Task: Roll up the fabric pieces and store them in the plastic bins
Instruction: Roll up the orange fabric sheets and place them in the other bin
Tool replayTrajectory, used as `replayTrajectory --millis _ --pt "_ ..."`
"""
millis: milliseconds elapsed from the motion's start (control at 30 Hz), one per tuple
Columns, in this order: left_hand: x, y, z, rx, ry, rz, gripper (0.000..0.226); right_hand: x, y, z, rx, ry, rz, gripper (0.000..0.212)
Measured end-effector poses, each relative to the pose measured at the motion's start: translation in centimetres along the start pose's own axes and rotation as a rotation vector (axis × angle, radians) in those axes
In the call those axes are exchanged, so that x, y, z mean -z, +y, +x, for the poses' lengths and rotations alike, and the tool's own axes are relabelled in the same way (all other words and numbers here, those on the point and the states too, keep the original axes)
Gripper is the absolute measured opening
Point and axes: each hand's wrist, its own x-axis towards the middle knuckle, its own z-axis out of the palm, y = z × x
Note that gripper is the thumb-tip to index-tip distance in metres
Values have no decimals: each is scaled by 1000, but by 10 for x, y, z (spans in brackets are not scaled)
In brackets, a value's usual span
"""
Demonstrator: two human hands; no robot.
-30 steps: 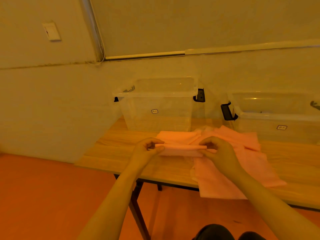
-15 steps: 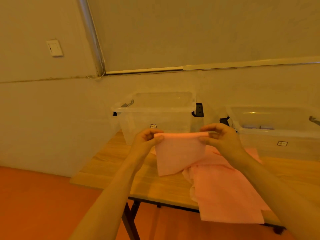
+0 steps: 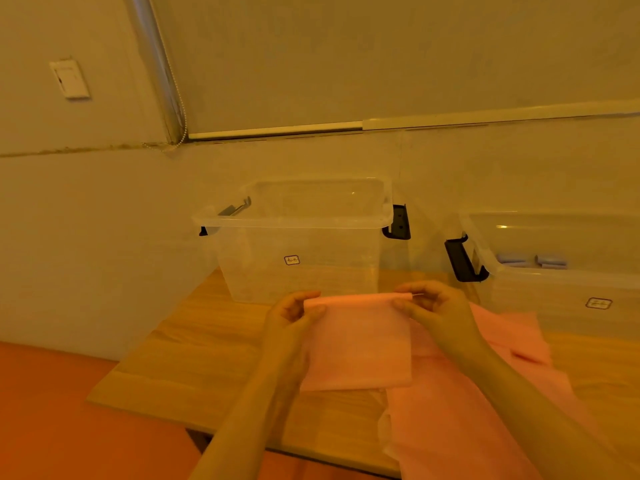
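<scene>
Both of our hands are raised above the counter [image 3: 194, 344], holding one pink fabric piece [image 3: 356, 344] by its top corners so that it hangs flat between them. Our left hand [image 3: 289, 318] pinches the upper left corner, thumb in front and fingers curled behind the cloth. Our right hand [image 3: 438, 313] pinches the upper right corner in the same way, its fingertips closed on the edge. The bottom edge of the sheet hangs just over the wooden surface; we cannot tell whether it touches.

Going from left to right, we see a white switch plate [image 3: 70, 79] on the wall, its markings too small to read. Next stands the left plastic bin [image 3: 298, 244], clear and without a lid, directly behind the held fabric. A small sticker [image 3: 291, 260] sits on its front wall; the print on it is blurred and we cannot read it. A black latch [image 3: 398, 223] hangs at its right end.

Below and right of our right hand lies a pile of pink fabric [image 3: 485, 410], spread on the counter and draping over its near edge. Behind it stands the right plastic bin [image 3: 561, 285], also clear, with a black latch on its left end and a similar unreadable label [image 3: 598, 303] on the front. Inside it lie a few pale blue-grey rolls [image 3: 533, 262].
</scene>
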Motion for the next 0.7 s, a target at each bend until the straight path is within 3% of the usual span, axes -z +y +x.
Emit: replayTrajectory --millis 700 --pt "6 -35 8 -41 -55 137 18 0 48 -9 13 65 161 19"
